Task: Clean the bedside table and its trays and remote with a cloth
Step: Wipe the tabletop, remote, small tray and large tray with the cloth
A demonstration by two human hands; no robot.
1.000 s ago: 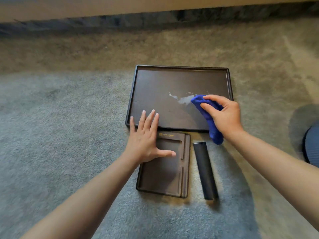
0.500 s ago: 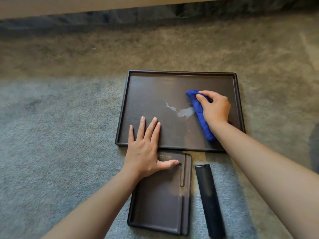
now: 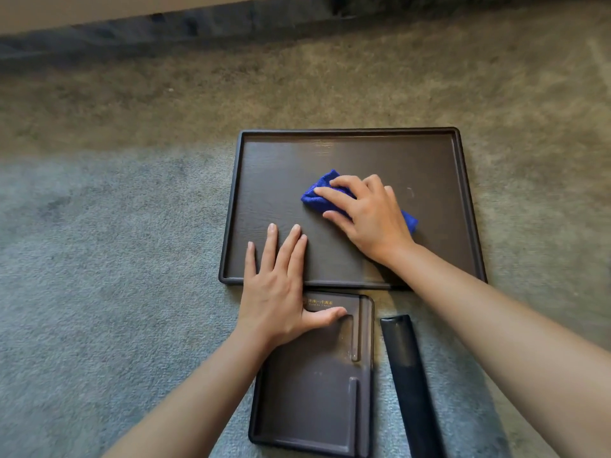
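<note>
A large dark brown tray [image 3: 429,153] lies flat on the carpet. My right hand [image 3: 367,216] presses a folded blue cloth [image 3: 319,193] onto the tray's middle. My left hand [image 3: 276,285] lies flat with spread fingers across the large tray's near rim, its thumb resting on a smaller dark tray [image 3: 317,391] just below. A black remote [image 3: 410,381] lies on the carpet to the right of the small tray, apart from both hands.
Grey-blue and beige carpet [image 3: 115,259] surrounds the trays. A dark band and a light strip [image 3: 99,8] run along the top of the view, far behind the large tray.
My right hand slid the cloth leftward over the tray's middle, and the wet smear seen earlier no longer shows. The view has dropped closer, so everything looks larger.
</note>
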